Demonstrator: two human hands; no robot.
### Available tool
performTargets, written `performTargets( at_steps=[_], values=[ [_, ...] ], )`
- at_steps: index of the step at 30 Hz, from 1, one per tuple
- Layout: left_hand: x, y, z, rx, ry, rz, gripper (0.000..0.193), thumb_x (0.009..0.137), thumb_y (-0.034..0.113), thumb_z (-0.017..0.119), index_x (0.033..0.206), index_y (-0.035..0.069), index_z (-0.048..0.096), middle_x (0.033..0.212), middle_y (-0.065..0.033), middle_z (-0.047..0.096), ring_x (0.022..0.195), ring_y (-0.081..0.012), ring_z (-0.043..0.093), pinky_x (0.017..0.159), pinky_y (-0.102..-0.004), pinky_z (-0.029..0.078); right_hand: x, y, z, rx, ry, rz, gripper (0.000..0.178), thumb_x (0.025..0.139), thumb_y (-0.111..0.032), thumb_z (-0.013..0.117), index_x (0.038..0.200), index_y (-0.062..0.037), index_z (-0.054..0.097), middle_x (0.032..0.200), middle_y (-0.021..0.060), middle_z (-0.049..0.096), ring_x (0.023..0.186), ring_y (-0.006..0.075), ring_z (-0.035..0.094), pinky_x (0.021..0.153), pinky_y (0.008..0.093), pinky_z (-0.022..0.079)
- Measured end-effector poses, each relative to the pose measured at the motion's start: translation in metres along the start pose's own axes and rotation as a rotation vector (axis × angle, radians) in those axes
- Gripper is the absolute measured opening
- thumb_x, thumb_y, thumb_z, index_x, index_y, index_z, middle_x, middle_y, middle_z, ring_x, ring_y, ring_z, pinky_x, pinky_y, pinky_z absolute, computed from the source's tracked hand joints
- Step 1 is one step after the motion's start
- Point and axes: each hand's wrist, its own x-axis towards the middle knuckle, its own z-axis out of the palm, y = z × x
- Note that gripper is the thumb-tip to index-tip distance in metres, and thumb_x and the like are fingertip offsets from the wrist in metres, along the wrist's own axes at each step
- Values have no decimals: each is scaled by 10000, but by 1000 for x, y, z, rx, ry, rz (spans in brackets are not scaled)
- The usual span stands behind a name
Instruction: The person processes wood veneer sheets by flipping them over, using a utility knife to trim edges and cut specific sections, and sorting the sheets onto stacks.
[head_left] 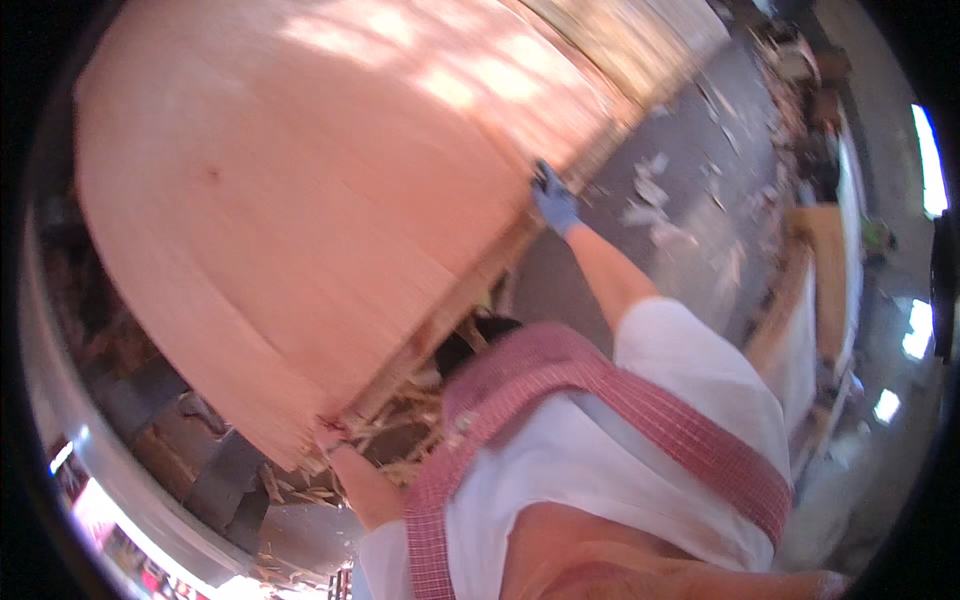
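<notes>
A large, thin, pale reddish wood veneer sheet (290, 220) spreads in front of me, its near edge slanting from lower left up to the right. Close to its lower left corner, my left hand (332, 436) is closed on that edge; motion blurs its fingers. Farther right along the same edge, my right hand (556, 202), in a blue glove with dark fingertips, grips the sheet. The undersides of both grips are hidden. Beneath the near edge, layered wood shows at the side.
A yellower wood sheet (640, 40) lies at the far right. Torn veneer scraps (655, 200) litter the grey floor (600, 270) to the right. Splintered strips (405, 420) lie below the near edge. Wooden boards (818, 270) stand at the right, and a curved pale rail-like band (130, 500) runs along the lower left.
</notes>
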Motion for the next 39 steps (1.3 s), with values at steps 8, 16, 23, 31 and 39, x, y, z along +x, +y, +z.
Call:
performTargets(
  at_steps=[8, 16, 23, 31, 39],
  values=[
    [-112, -6, 132, 1075, 511, 698, 563, 860, 512, 554, 1279, 177, 381, 1242, -146, 261, 1114, -321, 203, 864, -467, 187, -70, 24, -68, -213, 47, 227, 398, 821, -441, 677, 965, -71, 650, 920, 194, 671, 876, 382, 645, 706, 463, 492],
    [-142, 14, 192, 1631, 125, 602, 854, 817, 607, 570, 1517, 239, 249, 1583, -212, 85, 1447, -442, 54, 1143, -594, 107, -117, 176, -199, -208, 266, 221, 475, 853, -492, 658, 863, -17, 645, 749, 218, 620, 600, 318, 569, 596, 404, 456],
    [-104, 22, 192, 1610, -183, 724, 824, 844, 625, 524, 1522, 261, 228, 1578, -217, 113, 1433, -472, 98, 1144, -586, 89, -94, 173, -239, -283, 355, -126, 305, 916, -347, 583, 856, -52, 631, 769, 203, 634, 645, 386, 595, 569, 435, 437],
    [-103, 36, 186, 1712, -68, 613, 737, 870, 642, 478, 1485, 264, 329, 1555, -222, 182, 1411, -440, 196, 1129, -585, 138, -127, -210, 38, 482, -513, 80, 347, 923, -387, 588, 1027, -72, 688, 886, 137, 704, 810, 230, 679, 708, 375, 505],
    [-97, 61, 185, 1913, -274, 596, 669, 902, 599, 461, 1457, 235, 375, 1441, -235, 402, 1353, -390, 351, 1060, -506, 347, -152, -277, 101, 298, -408, -350, 585, 820, -525, 642, 1234, -122, 545, 1199, 173, 581, 1163, 358, 519, 968, 478, 415]
  ],
)
